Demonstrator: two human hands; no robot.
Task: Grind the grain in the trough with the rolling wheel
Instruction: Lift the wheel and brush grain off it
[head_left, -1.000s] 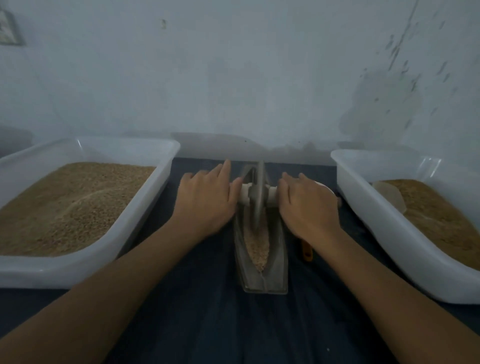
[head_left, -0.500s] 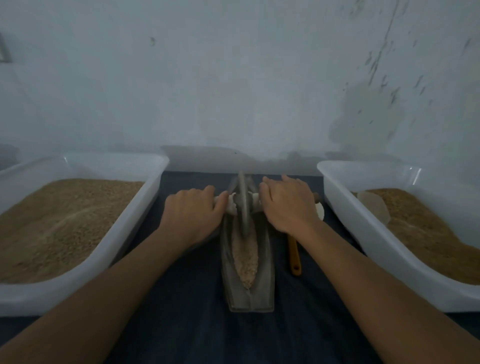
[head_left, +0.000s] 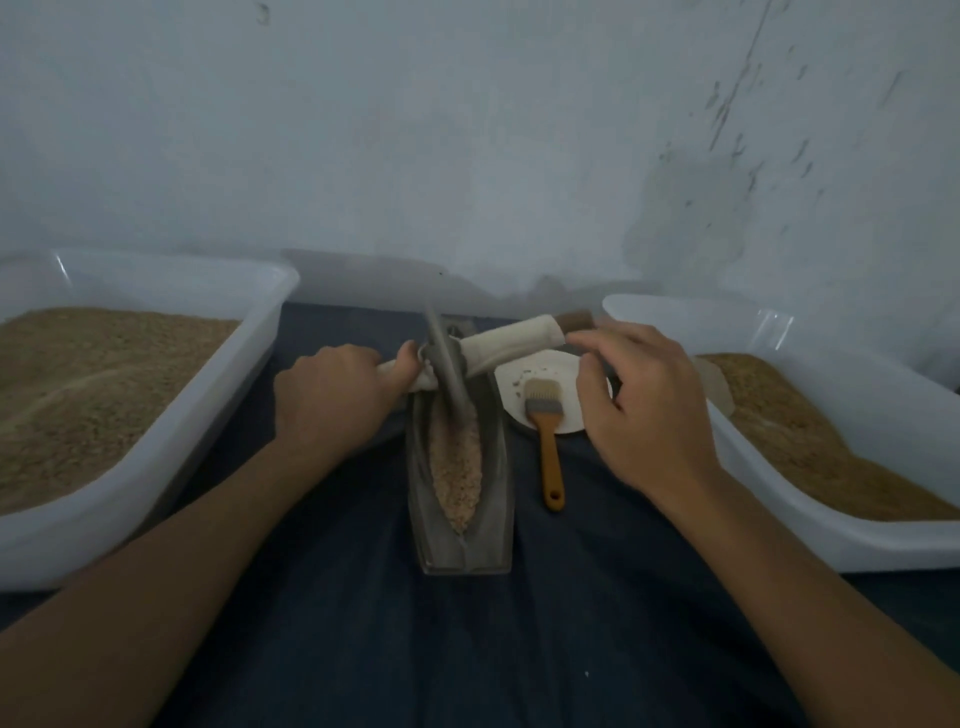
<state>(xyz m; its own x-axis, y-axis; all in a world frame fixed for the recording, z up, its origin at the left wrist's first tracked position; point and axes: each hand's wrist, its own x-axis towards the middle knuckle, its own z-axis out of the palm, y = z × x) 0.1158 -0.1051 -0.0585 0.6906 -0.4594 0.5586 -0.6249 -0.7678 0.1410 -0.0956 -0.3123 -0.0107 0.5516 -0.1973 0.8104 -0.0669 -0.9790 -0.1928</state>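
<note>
Half a second ago both my hands gripped the axle, one on each side of the rolling wheel (head_left: 448, 371), and the axle lay level across the trough (head_left: 464, 488). Now my right hand (head_left: 641, 402) is off its handle: the fingers are loosely spread and hold nothing, hovering just beside the free end of the cloth-wrapped handle (head_left: 511, 343). My left hand (head_left: 332, 397) is curled round the left handle. With only one side held, the wheel has tipped; its top leans left and the right handle points up and away to the right. The rim still sits at the far end of the trough.

The grain (head_left: 457, 473) lies in the channel from the wheel toward me. It looks coarse and only partly broken, so I judge the grinding unfinished. Rolling cannot go on properly until the wheel stands upright and both handles are gripped.

Surroundings: a small white dish (head_left: 540, 379) sits just right of the trough's far end, with a brush (head_left: 546, 441) lying bristles on the dish, handle toward me. A white tub (head_left: 218, 405) of grain stands to the left, a second tub (head_left: 779, 499) to the right, on the dark cloth-covered surface (head_left: 467, 649).

Obstructions: the dish and brush lie directly under my right hand and the raised handle. Lowering the handle carelessly could strike them. The trough's near half is unobstructed.
</note>
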